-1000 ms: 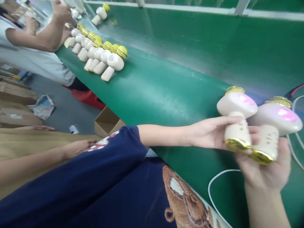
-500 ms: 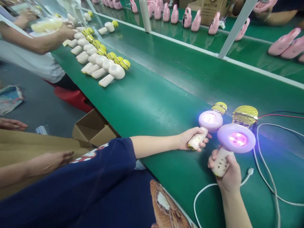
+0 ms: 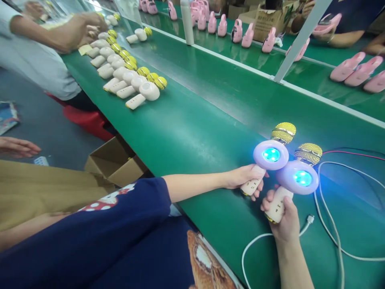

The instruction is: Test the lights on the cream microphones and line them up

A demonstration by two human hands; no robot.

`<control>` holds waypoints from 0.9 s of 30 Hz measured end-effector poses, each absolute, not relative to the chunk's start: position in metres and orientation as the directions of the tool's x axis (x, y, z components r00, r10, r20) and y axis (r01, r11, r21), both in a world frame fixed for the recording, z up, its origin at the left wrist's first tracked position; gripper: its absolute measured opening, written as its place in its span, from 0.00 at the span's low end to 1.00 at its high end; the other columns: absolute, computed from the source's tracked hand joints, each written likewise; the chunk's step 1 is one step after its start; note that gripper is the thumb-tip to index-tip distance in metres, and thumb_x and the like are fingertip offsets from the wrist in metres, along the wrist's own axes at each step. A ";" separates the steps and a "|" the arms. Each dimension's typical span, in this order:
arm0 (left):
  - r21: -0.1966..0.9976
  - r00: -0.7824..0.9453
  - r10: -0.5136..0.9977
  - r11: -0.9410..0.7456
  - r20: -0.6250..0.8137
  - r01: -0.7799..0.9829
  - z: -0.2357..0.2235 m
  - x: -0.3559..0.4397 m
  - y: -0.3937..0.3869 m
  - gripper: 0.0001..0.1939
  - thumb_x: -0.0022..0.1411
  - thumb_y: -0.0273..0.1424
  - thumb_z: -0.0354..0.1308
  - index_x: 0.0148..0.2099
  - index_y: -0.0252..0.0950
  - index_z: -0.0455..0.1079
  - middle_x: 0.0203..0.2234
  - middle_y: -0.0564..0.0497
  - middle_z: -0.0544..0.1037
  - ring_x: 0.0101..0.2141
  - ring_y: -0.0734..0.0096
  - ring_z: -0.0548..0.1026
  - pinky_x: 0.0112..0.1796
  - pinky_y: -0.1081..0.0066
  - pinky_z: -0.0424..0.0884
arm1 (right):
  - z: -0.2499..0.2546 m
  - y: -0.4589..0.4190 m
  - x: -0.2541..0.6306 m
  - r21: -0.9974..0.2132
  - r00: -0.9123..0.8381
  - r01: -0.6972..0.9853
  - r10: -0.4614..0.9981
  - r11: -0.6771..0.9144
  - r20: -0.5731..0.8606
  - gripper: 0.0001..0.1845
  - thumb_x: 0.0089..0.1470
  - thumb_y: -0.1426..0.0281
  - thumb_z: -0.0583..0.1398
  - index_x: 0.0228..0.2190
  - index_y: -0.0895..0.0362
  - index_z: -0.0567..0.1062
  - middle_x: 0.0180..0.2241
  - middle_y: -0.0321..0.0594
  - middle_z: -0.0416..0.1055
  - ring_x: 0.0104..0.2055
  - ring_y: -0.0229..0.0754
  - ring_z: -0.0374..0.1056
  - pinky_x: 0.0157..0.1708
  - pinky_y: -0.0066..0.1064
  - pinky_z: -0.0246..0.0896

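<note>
My left hand [image 3: 245,178] is closed round the white handle of a toy microphone [image 3: 271,155] with a gold mesh head; its round middle glows blue-green. Close beside it, my right hand [image 3: 282,216] grips the handle of a second microphone [image 3: 297,176] of the same kind, lit the same way. Both are held tilted above the green bench [image 3: 192,132], round middles almost touching or overlapping. Small dark symbols mark the handles, partly covered by my fingers. A white cable [image 3: 255,241] with a plug [image 3: 310,219] lies by my right hand.
Several unlit microphones [image 3: 149,91] lie in a row at the far left of the bench. A co-worker's hand [image 3: 90,30] is above the row's end. Pink handled items [image 3: 248,36] stand beyond a white rail [image 3: 231,63]. An open carton [image 3: 117,160] sits below the left edge.
The lights in both microphones have turned from pink-white to blue-green. The left microphone has come slightly up and right, and the right one looks a little smaller and farther away.
</note>
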State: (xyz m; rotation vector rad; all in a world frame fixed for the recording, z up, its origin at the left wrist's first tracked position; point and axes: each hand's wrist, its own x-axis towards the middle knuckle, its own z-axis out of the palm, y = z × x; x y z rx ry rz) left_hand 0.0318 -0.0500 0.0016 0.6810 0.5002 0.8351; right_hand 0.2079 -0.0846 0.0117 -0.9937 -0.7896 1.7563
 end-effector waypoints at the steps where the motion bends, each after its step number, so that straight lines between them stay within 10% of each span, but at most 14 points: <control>1: 0.725 0.577 0.805 0.479 -0.137 -0.496 0.001 0.031 -0.050 0.26 0.51 0.45 0.64 0.45 0.37 0.59 0.23 0.55 0.73 0.21 0.71 0.74 0.22 0.72 0.70 | 0.012 -0.085 0.207 -0.835 -0.231 -0.413 0.929 -0.363 -0.289 0.16 0.50 0.58 0.61 0.38 0.53 0.72 0.25 0.32 0.67 0.21 0.34 0.64 0.20 0.27 0.65; 27: 0.558 0.749 0.659 0.649 -0.073 -0.517 0.018 0.019 -0.051 0.31 0.42 0.26 0.71 0.46 0.38 0.60 0.33 0.55 0.73 0.35 0.68 0.78 0.40 0.62 0.72 | 0.027 -0.093 0.216 -0.827 -0.323 -0.381 0.898 -0.413 -0.299 0.27 0.44 0.72 0.68 0.46 0.43 0.69 0.38 0.36 0.66 0.39 0.42 0.67 0.42 0.43 0.67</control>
